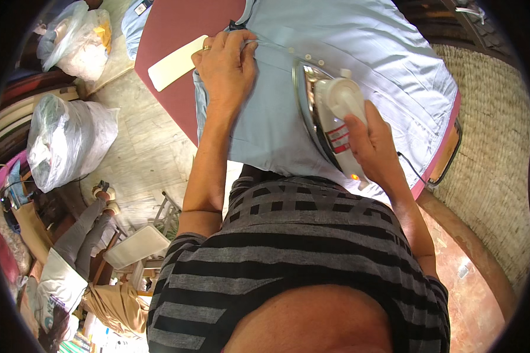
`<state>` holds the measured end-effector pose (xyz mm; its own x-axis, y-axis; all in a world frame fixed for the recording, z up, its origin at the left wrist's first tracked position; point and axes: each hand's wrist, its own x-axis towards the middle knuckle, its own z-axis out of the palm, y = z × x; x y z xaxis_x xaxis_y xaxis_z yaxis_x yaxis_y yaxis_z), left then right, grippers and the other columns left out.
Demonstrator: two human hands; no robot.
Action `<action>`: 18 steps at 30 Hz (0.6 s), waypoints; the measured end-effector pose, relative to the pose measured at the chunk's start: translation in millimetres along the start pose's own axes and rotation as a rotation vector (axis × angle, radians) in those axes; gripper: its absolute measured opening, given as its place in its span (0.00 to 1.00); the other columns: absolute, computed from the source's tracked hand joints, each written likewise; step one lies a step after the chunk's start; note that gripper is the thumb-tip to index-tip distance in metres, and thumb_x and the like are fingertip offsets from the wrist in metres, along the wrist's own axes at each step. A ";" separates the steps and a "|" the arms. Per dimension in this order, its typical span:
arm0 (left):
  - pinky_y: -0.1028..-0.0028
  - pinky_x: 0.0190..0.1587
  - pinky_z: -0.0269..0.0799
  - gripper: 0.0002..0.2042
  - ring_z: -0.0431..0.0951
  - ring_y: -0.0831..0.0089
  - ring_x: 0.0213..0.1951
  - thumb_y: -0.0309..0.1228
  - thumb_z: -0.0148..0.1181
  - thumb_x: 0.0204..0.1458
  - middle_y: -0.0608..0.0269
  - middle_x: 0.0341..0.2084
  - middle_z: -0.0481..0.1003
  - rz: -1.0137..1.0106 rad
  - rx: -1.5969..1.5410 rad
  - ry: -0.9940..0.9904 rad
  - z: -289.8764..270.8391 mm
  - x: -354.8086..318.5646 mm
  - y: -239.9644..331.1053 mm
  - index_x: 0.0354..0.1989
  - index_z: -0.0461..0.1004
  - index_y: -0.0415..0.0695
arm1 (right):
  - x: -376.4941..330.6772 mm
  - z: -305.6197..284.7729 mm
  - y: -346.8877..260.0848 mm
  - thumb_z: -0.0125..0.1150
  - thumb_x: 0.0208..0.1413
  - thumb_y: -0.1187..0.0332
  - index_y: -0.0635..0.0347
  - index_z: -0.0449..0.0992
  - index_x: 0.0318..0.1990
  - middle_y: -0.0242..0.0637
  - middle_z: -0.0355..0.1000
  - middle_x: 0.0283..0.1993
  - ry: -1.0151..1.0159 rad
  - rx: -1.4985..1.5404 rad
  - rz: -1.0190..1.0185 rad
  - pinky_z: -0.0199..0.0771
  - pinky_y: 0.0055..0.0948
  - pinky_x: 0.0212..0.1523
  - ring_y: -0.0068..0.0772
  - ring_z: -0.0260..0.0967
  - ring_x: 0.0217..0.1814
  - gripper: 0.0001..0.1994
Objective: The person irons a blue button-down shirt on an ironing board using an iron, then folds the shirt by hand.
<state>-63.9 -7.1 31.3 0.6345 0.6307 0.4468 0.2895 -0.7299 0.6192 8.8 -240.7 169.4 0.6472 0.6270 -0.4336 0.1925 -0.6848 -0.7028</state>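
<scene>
A light blue buttoned shirt (271,112) lies spread over a maroon ironing board (169,65). My right hand (374,144) is closed round the handle of a white clothes iron (337,112). The iron rests on the shirt just right of a row of small pale buttons (308,57), and a small orange light glows near its heel. My left hand (227,67) has its fingers curled and pinched on the shirt's left edge. Beside that hand, a flat cream-coloured strip (174,63) lies on the board, its right end hidden by the fingers.
A dark power cord (412,166) trails off the board's right side. Stuffed clear plastic bags (68,141) stand at the left. Lower left are a white-topped stool (136,246) and a person in grey trousers (82,229). A ribbed mat (483,117) covers the floor at right.
</scene>
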 end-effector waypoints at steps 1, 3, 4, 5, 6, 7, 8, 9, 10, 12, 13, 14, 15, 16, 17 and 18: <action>0.65 0.43 0.57 0.06 0.73 0.68 0.35 0.33 0.65 0.51 0.71 0.29 0.75 -0.009 0.006 -0.004 -0.3 0.3 1.0 0.37 0.80 0.53 | -2.6 -1.9 6.0 0.51 0.66 0.51 0.67 0.69 0.44 0.50 0.75 0.31 0.013 0.002 -0.001 0.72 0.37 0.38 0.43 0.76 0.34 0.22; 0.65 0.43 0.58 0.06 0.73 0.68 0.36 0.33 0.65 0.51 0.71 0.29 0.76 -0.025 0.017 -0.012 -0.8 0.6 3.2 0.37 0.80 0.53 | -3.2 -4.6 8.4 0.51 0.66 0.51 0.67 0.69 0.45 0.50 0.75 0.32 -0.005 -0.007 0.000 0.72 0.37 0.38 0.43 0.76 0.34 0.22; 0.65 0.43 0.58 0.06 0.73 0.68 0.36 0.33 0.65 0.51 0.71 0.29 0.76 -0.016 0.009 0.001 0.7 1.1 2.4 0.37 0.80 0.54 | -0.2 -4.4 5.8 0.50 0.66 0.51 0.67 0.69 0.45 0.50 0.75 0.31 -0.004 -0.015 -0.033 0.72 0.37 0.37 0.43 0.75 0.34 0.22; 0.65 0.43 0.58 0.06 0.73 0.68 0.36 0.33 0.65 0.50 0.71 0.29 0.76 -0.008 0.001 0.014 2.8 1.3 1.1 0.37 0.80 0.54 | 5.6 -3.5 0.0 0.50 0.67 0.52 0.67 0.69 0.45 0.50 0.75 0.31 -0.004 -0.022 -0.066 0.72 0.37 0.37 0.44 0.75 0.33 0.22; 0.65 0.43 0.58 0.06 0.73 0.67 0.36 0.33 0.65 0.50 0.71 0.29 0.76 0.003 -0.007 0.023 5.3 1.3 0.7 0.37 0.80 0.54 | 11.3 -2.7 -5.4 0.50 0.67 0.52 0.67 0.69 0.44 0.50 0.75 0.31 -0.003 -0.027 -0.097 0.72 0.36 0.37 0.44 0.75 0.33 0.21; 0.65 0.44 0.58 0.06 0.73 0.67 0.36 0.33 0.65 0.50 0.71 0.29 0.76 -0.004 -0.007 0.013 5.4 1.5 0.2 0.37 0.80 0.54 | 17.4 -1.3 -12.9 0.50 0.67 0.52 0.67 0.69 0.45 0.50 0.75 0.31 -0.034 -0.023 -0.087 0.72 0.36 0.37 0.44 0.75 0.33 0.21; 0.65 0.44 0.58 0.06 0.73 0.67 0.36 0.33 0.66 0.50 0.71 0.29 0.76 -0.009 -0.007 0.002 4.4 3.2 -0.1 0.37 0.80 0.54 | 23.7 -0.2 -22.0 0.50 0.67 0.52 0.67 0.69 0.45 0.50 0.75 0.31 -0.065 -0.018 -0.077 0.72 0.36 0.37 0.44 0.75 0.33 0.21; 0.65 0.44 0.58 0.06 0.73 0.67 0.36 0.33 0.66 0.50 0.71 0.29 0.76 -0.016 -0.008 -0.010 3.3 3.6 -0.5 0.37 0.80 0.54 | 26.9 0.7 -26.3 0.50 0.67 0.52 0.67 0.69 0.45 0.50 0.75 0.31 -0.096 -0.015 -0.065 0.72 0.36 0.36 0.45 0.75 0.32 0.21; 0.65 0.44 0.58 0.06 0.73 0.67 0.36 0.33 0.66 0.50 0.71 0.29 0.76 -0.014 -0.006 -0.008 3.3 3.5 -0.8 0.37 0.80 0.54 | 27.9 0.7 -25.5 0.50 0.67 0.52 0.67 0.69 0.46 0.50 0.75 0.31 -0.096 -0.039 -0.069 0.72 0.36 0.36 0.45 0.75 0.32 0.21; 0.65 0.44 0.58 0.06 0.73 0.67 0.36 0.34 0.66 0.50 0.71 0.29 0.76 -0.008 0.000 -0.002 3.7 4.2 -1.9 0.37 0.80 0.54 | 28.9 1.0 -24.3 0.50 0.67 0.53 0.67 0.69 0.46 0.50 0.75 0.31 -0.094 -0.087 -0.078 0.72 0.36 0.36 0.45 0.75 0.32 0.21; 0.65 0.44 0.58 0.06 0.73 0.67 0.36 0.34 0.66 0.50 0.71 0.29 0.76 -0.012 0.004 -0.001 3.3 3.0 -2.0 0.37 0.80 0.54 | 25.4 1.2 -22.5 0.50 0.67 0.53 0.67 0.69 0.46 0.50 0.75 0.31 -0.074 -0.077 -0.081 0.72 0.36 0.36 0.45 0.75 0.32 0.21; 0.65 0.44 0.58 0.06 0.73 0.67 0.36 0.34 0.66 0.50 0.71 0.29 0.76 -0.017 0.009 0.001 2.4 0.6 -1.6 0.37 0.80 0.54 | 18.0 1.1 -18.3 0.50 0.67 0.53 0.67 0.69 0.47 0.50 0.75 0.31 -0.053 -0.067 -0.085 0.72 0.36 0.36 0.45 0.75 0.32 0.21; 0.65 0.44 0.58 0.06 0.73 0.67 0.36 0.34 0.66 0.50 0.71 0.29 0.76 -0.021 0.009 0.003 2.4 -0.5 -0.8 0.37 0.81 0.54 | 11.2 0.0 -13.6 0.50 0.67 0.52 0.66 0.69 0.47 0.50 0.75 0.32 -0.031 -0.061 -0.087 0.72 0.36 0.36 0.45 0.75 0.32 0.21; 0.64 0.43 0.57 0.05 0.73 0.67 0.35 0.33 0.66 0.49 0.71 0.28 0.75 -0.019 -0.006 0.016 2.2 -0.7 -0.7 0.36 0.80 0.54 | 6.4 -1.4 -5.9 0.50 0.67 0.52 0.66 0.69 0.48 0.50 0.75 0.32 -0.019 -0.068 -0.089 0.72 0.37 0.36 0.45 0.75 0.33 0.21; 0.64 0.42 0.57 0.05 0.72 0.66 0.35 0.32 0.66 0.49 0.71 0.26 0.74 -0.016 -0.021 0.029 2.7 -0.6 -0.6 0.34 0.80 0.55 | 1.9 -3.2 3.3 0.50 0.67 0.52 0.66 0.69 0.48 0.50 0.75 0.32 -0.008 -0.076 -0.091 0.72 0.37 0.37 0.45 0.76 0.33 0.21; 0.64 0.41 0.56 0.04 0.72 0.66 0.34 0.32 0.66 0.48 0.71 0.25 0.73 -0.010 -0.039 0.041 3.9 0.5 -0.4 0.33 0.80 0.56 | 0.0 -3.9 5.9 0.50 0.67 0.52 0.66 0.69 0.48 0.51 0.76 0.33 0.008 -0.083 -0.091 0.72 0.37 0.37 0.45 0.76 0.33 0.21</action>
<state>-60.9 -7.5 28.8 0.6017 0.6486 0.4660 0.2670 -0.7133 0.6480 12.8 -246.3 167.5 0.6298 0.6855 -0.3653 0.3109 -0.6534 -0.6902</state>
